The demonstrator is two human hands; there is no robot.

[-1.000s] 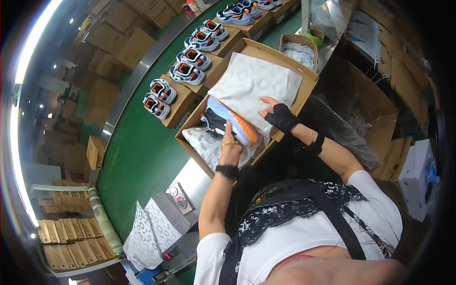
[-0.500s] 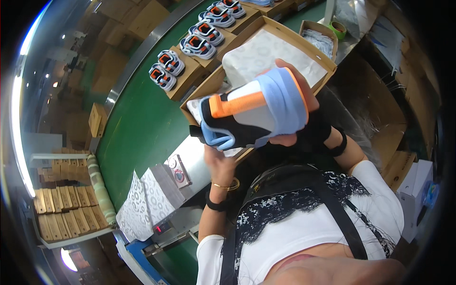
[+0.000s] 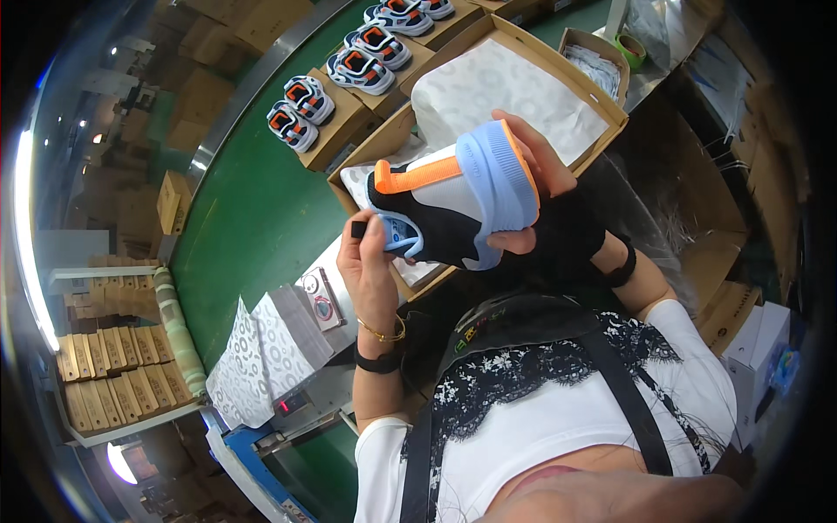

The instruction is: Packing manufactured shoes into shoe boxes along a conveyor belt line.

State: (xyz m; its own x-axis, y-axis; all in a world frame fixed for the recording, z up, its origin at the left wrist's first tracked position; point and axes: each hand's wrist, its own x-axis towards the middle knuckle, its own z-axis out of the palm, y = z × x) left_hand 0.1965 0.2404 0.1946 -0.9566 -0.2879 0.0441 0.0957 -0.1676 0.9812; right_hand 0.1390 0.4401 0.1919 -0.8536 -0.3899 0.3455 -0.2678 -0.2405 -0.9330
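Observation:
I hold a child's sneaker sideways in front of me, light blue at the toe, white and black along the body, with an orange strap. My right hand wraps round its toe end, thumb and fingers on opposite sides. At the heel, my left hand pinches the black pull tab between thumb and fingers. Below the sneaker lies an open cardboard shoebox, lined with white patterned tissue paper. My hands and the shoe hide part of the box.
Pairs of navy, white and orange sneakers stand on boxes along the green belt. A small carton of packets and a green tape roll sit at the far right. Patterned paper sheets and a phone lie nearer left.
The left hand has come up from beneath the heel and now grips the black pull tab. The sneaker has shifted slightly left and turned, showing more of its opening.

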